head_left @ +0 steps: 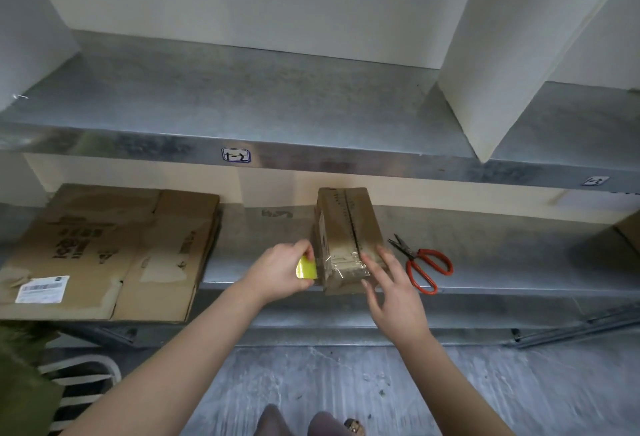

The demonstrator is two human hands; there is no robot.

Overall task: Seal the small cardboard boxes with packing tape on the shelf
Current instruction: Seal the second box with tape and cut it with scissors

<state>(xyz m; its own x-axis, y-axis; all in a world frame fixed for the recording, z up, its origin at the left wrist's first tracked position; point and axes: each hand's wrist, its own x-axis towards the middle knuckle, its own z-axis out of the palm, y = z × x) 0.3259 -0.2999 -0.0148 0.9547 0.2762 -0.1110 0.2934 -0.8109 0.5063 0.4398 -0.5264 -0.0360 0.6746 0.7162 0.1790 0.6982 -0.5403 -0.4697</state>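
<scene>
Right hand [394, 297] lays straight fingers [388, 260] on the box [346, 221]; left hand [280, 273] grips, seemingly, a yellow tape roll [306, 268].

Matt brown cardboard box [348, 227], glossy clear tape [343, 262] across its near end; dull grey metal shelf [485, 262]; scissors [420, 264] with red plastic handles.

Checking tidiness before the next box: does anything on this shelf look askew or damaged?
The clear tape on the near end of the small box lies wrinkled, not flat, by the right hand. The flattened cardboard juts past the shelf edge, and the red scissors lie with blades apart.
</scene>
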